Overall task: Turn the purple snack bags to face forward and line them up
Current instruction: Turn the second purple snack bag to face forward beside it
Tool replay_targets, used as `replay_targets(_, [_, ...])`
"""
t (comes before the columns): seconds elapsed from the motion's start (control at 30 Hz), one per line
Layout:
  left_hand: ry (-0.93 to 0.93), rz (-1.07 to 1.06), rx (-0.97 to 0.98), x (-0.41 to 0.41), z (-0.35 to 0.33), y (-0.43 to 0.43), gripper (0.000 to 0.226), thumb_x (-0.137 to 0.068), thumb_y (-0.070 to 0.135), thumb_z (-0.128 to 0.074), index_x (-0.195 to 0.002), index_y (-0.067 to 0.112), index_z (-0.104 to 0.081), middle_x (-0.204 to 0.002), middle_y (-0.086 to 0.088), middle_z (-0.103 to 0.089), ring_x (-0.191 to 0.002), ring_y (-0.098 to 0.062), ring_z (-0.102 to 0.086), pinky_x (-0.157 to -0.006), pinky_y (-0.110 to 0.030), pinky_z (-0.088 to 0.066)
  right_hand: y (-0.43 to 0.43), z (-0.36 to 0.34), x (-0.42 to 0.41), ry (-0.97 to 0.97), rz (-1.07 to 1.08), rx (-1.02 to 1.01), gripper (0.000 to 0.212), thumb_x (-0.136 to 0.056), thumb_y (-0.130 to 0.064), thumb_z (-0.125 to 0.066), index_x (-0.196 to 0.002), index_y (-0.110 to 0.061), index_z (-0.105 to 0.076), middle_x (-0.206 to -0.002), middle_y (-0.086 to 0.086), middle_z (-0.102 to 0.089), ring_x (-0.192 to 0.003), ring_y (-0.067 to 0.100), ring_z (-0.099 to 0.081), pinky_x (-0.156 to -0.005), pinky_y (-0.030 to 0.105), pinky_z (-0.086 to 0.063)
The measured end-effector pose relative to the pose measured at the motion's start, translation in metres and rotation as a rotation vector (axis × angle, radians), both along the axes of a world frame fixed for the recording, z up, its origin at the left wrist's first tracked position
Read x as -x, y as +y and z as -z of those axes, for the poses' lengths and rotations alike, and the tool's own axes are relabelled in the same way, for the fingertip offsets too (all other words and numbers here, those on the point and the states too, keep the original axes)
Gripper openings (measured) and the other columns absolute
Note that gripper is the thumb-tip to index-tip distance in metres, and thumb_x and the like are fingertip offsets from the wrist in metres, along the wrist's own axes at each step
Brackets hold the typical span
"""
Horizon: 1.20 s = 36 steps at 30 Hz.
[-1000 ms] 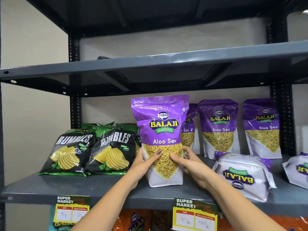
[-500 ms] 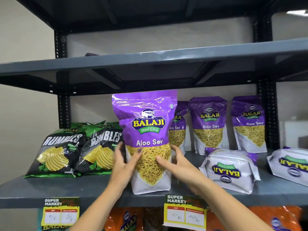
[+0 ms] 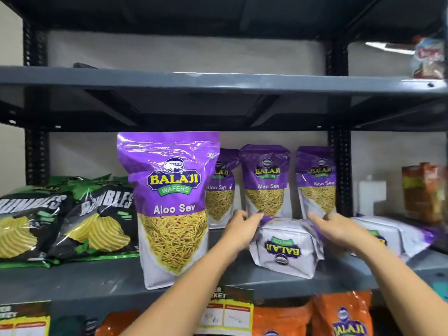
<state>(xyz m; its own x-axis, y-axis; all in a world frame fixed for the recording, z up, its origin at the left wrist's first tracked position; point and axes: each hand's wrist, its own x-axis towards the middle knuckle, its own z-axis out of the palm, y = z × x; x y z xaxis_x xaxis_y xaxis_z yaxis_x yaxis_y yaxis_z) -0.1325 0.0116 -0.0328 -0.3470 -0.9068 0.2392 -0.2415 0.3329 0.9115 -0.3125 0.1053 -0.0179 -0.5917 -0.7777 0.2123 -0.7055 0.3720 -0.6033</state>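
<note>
Both bare forearms are reaching up and forward from the bottom of the view toward the middle of the grey metal shelf (image 3: 72, 277). The left hand (image 3: 238, 225) is hovering with its fingers loosely spread and gripping nothing, just to the left of a purple snack bag lying on its back (image 3: 287, 248) with its logo upside down to the viewer; whether the fingertips are touching that bag is blurred and hard to tell. The right hand (image 3: 339, 230) is extending over the bag's right edge, palm down, fingers open and slightly curled, also holding nothing. To the left of both hands, a large upright purple bag (image 3: 173, 207) is standing near the front edge of the shelf, its front label facing outward, free of either hand. Behind it and the hands, three smaller purple bags (image 3: 265, 180) are standing in a row against the back wall, all facing forward, the leftmost partly hidden by the large bag. Another toppled bag (image 3: 392, 236) is lying on the shelf to the right, partly behind the right wrist. On the left part of the same shelf, black and green chip bags (image 3: 97, 221) are leaning side by side. Yellow price tags (image 3: 225, 311) are hanging on the shelf's front lip, and orange snack bags (image 3: 341, 316) are showing on the level below. A second grey shelf (image 3: 218, 80) is running overhead, and the wall behind is pale.
</note>
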Motion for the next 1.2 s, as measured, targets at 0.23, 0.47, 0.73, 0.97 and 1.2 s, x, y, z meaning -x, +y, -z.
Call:
replay_targets(0.23, [-0.14,0.221,-0.438,0.026,-0.005,-0.022,0.057,-0.067,0.055,-0.073,-0.108,0.016,-0.068,-0.128,-0.01,-0.066,-0.119,-0.029,-0.062,-0.105,-0.045,-0.048,-0.009,0.015,0.001,-0.379,-0.067,0.078,0.077,-0.085,-0.056,-0.053,-0.14,-0.005,-0.038,-0.123,0.016,-0.054,-0.099,0.032,-0.062,-0.075,0.038,-0.057])
replay_targets(0.47, [0.013,0.133,-0.272,0.028,-0.006,-0.013,0.057,-0.074,0.02,-0.08,-0.123,0.0,-0.057,-0.106,-0.014,-0.07,-0.086,-0.025,-0.067,-0.084,-0.037,-0.058,-0.002,0.005,-0.003,-0.402,-0.152,0.212,0.053,-0.088,-0.032,-0.062,-0.13,-0.007,-0.044,-0.089,0.003,-0.055,-0.071,0.013,-0.053,-0.052,0.025,-0.04])
replay_targets(0.73, [0.253,-0.064,0.021,0.016,0.003,-0.02,0.106,-0.05,0.015,-0.093,-0.138,0.017,-0.035,-0.135,-0.005,-0.053,-0.116,-0.025,-0.056,-0.106,-0.039,-0.045,-0.035,0.006,-0.012,-0.397,-0.251,0.455,0.055,-0.086,-0.013,-0.066,-0.135,-0.009,-0.042,-0.097,0.008,-0.061,-0.069,0.014,-0.055,-0.056,0.02,-0.042])
replay_targets(0.97, [0.173,-0.214,0.329,0.015,0.002,-0.025,0.137,-0.049,0.007,-0.093,-0.15,0.029,-0.003,-0.152,-0.004,-0.038,-0.137,-0.022,-0.039,-0.112,-0.037,-0.036,-0.077,0.006,-0.008,-0.606,-0.393,0.662,0.075,-0.081,0.01,-0.063,-0.144,-0.013,-0.028,-0.092,0.016,-0.066,-0.054,0.007,-0.064,-0.04,0.015,-0.048])
replay_targets(1.2, [0.024,-0.258,0.425,0.016,0.027,-0.037,0.151,-0.049,0.012,-0.094,-0.15,0.029,0.017,-0.163,-0.001,-0.013,-0.146,-0.018,-0.026,-0.114,-0.033,-0.032,-0.1,0.032,-0.001,-0.569,-0.455,0.649,0.049,-0.078,0.017,-0.062,-0.118,-0.009,-0.049,-0.114,0.026,-0.066,-0.075,0.015,-0.065,-0.079,0.032,-0.055])
